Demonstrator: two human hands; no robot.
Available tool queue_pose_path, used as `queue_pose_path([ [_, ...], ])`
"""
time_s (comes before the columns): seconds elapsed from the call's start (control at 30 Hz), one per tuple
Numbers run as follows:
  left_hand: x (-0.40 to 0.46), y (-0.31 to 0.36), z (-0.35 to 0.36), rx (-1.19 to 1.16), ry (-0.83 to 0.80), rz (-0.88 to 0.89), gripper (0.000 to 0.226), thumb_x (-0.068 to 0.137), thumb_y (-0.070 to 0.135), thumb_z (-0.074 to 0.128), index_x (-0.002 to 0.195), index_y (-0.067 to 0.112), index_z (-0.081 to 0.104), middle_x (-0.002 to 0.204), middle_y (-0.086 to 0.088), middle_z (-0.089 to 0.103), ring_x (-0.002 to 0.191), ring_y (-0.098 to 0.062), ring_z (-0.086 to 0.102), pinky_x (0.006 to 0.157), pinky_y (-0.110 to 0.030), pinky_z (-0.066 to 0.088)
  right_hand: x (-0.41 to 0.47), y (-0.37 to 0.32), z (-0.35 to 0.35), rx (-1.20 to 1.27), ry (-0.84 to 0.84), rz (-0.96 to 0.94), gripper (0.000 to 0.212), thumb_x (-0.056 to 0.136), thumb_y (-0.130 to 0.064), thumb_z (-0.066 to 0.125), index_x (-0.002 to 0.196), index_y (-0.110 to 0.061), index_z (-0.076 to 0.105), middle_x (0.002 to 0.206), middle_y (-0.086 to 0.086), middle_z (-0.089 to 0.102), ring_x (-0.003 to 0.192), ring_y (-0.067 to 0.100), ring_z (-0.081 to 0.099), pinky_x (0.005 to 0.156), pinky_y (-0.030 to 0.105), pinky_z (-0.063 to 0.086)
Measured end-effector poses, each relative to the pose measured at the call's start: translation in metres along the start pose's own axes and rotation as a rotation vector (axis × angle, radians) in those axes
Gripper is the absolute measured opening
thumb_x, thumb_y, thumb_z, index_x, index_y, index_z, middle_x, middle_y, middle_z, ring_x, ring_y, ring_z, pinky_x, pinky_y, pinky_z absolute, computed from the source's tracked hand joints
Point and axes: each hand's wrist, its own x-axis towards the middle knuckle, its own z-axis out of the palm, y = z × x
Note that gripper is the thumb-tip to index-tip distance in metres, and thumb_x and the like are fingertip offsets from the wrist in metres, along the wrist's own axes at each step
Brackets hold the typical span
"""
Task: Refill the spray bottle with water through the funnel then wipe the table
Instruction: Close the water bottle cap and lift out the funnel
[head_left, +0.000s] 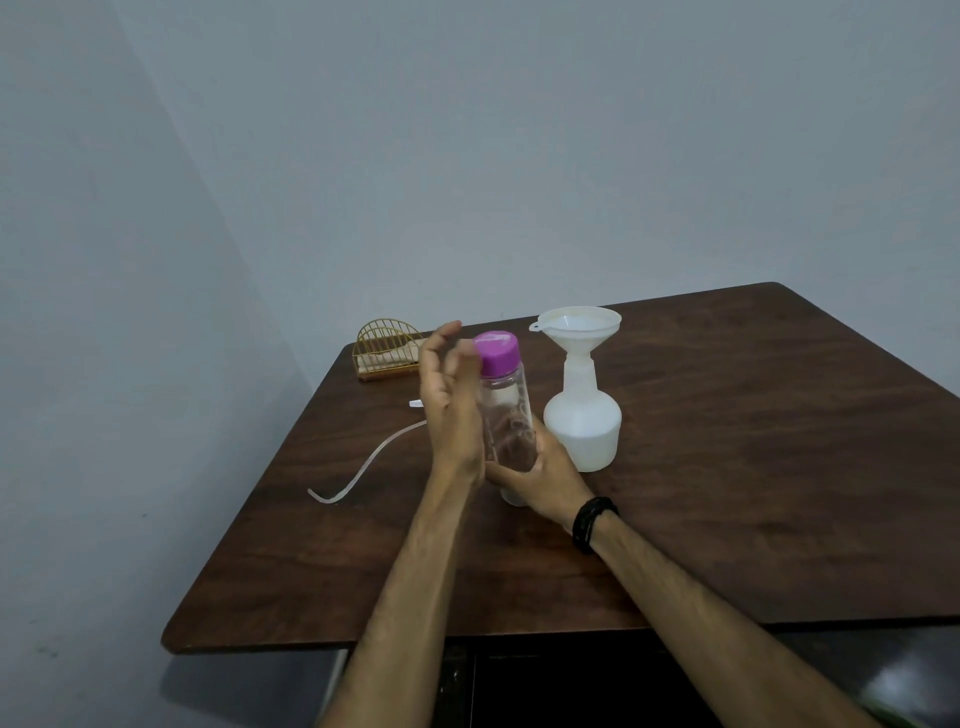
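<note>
A clear water bottle (506, 415) with a purple cap (497, 353) is held above the brown table (753, 441). My right hand (540, 475) grips its lower part from below. My left hand (449, 400) lies against the bottle's left side with fingers straight, reaching up towards the cap. Just to the right stands the white spray bottle body (583, 426) with a white funnel (579, 325) seated in its neck. The spray head is hidden behind my left hand; only its thin white tube (363, 467) shows, curving over the table to the left.
A gold wire napkin holder (387, 348) stands at the table's far left corner, close to the grey wall. The table's near edge (311, 639) runs below my forearms, with a dark cabinet beneath.
</note>
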Motion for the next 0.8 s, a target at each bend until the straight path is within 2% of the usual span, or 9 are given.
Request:
queue_pose_path([
  [0.07,0.0001,0.0015,0.0039,0.131,-0.086,-0.004,0.072,0.070,0.057,0.082,0.127,0.027,0.052,0.117,-0.012,0.064,0.096,-0.012,0.067,0.080,-0.022,0.053,0.0007,-0.0008,-0.0005,0.010,-0.005,0.013,0.078,0.071,-0.046,0.084,0.138,-0.030,0.048,0.130,-0.011,0.063,0.124,0.006,0.056,0.108,0.043,0.046],
  [0.13,0.0020,0.0016,0.0061,0.158,-0.091,-0.013,0.076,0.063,0.051,0.087,0.126,0.032,0.050,0.121,-0.018,0.062,0.100,-0.018,0.067,0.084,-0.026,0.055,0.0007,-0.0015,-0.0003,0.011,-0.005,0.018,0.078,0.070,-0.048,0.084,0.138,-0.030,0.048,0.131,-0.011,0.063,0.125,0.007,0.056,0.108,0.044,0.046],
  [0.27,0.0048,-0.0014,0.0035,-0.051,-0.024,-0.004,0.071,0.075,0.024,0.087,0.130,0.020,0.043,0.104,-0.003,0.061,0.093,-0.008,0.067,0.085,-0.024,0.055,-0.0007,-0.0020,0.0003,0.004,0.011,0.000,0.075,0.072,-0.046,0.085,0.136,-0.030,0.050,0.128,-0.010,0.065,0.122,0.007,0.058,0.107,0.045,0.047],
  [0.33,0.0025,-0.0026,0.0023,-0.098,-0.018,-0.018,0.056,0.086,0.013,0.076,0.130,0.016,0.042,0.104,-0.007,0.062,0.091,-0.008,0.067,0.082,-0.022,0.054,-0.0010,-0.0027,0.0004,0.009,0.007,-0.001,0.076,0.072,-0.046,0.085,0.137,-0.029,0.049,0.128,-0.010,0.065,0.122,0.007,0.059,0.107,0.044,0.048],
  [0.43,0.0007,-0.0025,0.0023,-0.078,-0.027,-0.057,0.039,0.099,0.009,0.055,0.135,0.010,0.039,0.104,-0.013,0.067,0.087,-0.009,0.067,0.083,-0.022,0.054,-0.0016,-0.0026,0.0000,0.025,0.007,-0.001,0.079,0.070,-0.049,0.085,0.137,-0.029,0.048,0.129,-0.009,0.065,0.122,0.009,0.059,0.106,0.045,0.048],
  [0.53,0.0030,-0.0018,0.0006,-0.038,-0.075,-0.066,0.033,0.104,0.012,0.046,0.137,0.007,0.041,0.090,0.004,0.072,0.083,-0.006,0.067,0.080,-0.022,0.054,-0.0027,-0.0035,0.0000,0.027,0.007,0.003,0.079,0.070,-0.048,0.085,0.138,-0.030,0.047,0.129,-0.009,0.064,0.123,0.009,0.059,0.107,0.044,0.048],
  [0.57,0.0026,-0.0013,0.0003,-0.023,-0.087,-0.068,0.034,0.104,0.014,0.048,0.137,0.007,0.042,0.091,0.005,0.071,0.083,-0.007,0.067,0.078,-0.022,0.055,-0.0029,-0.0039,0.0003,0.023,0.005,0.004,0.079,0.070,-0.047,0.085,0.138,-0.030,0.047,0.129,-0.010,0.064,0.122,0.008,0.059,0.107,0.044,0.047],
  [0.7,-0.0019,0.0029,0.0034,0.073,-0.117,-0.045,0.048,0.085,0.026,0.070,0.127,0.016,0.050,0.105,-0.001,0.066,0.097,-0.017,0.064,0.080,-0.021,0.056,-0.0032,-0.0059,-0.0006,0.020,-0.018,0.016,0.082,0.070,-0.049,0.083,0.140,-0.029,0.046,0.131,-0.010,0.062,0.124,0.007,0.056,0.109,0.044,0.046],
  [0.8,0.0045,0.0016,-0.0034,0.072,-0.171,-0.059,0.062,0.073,0.043,0.078,0.124,0.020,0.052,0.118,-0.021,0.062,0.108,-0.032,0.062,0.086,-0.026,0.057,-0.0039,-0.0062,-0.0014,0.031,-0.025,0.021,0.080,0.070,-0.046,0.083,0.139,-0.027,0.047,0.130,-0.009,0.063,0.123,0.008,0.057,0.108,0.043,0.047],
])
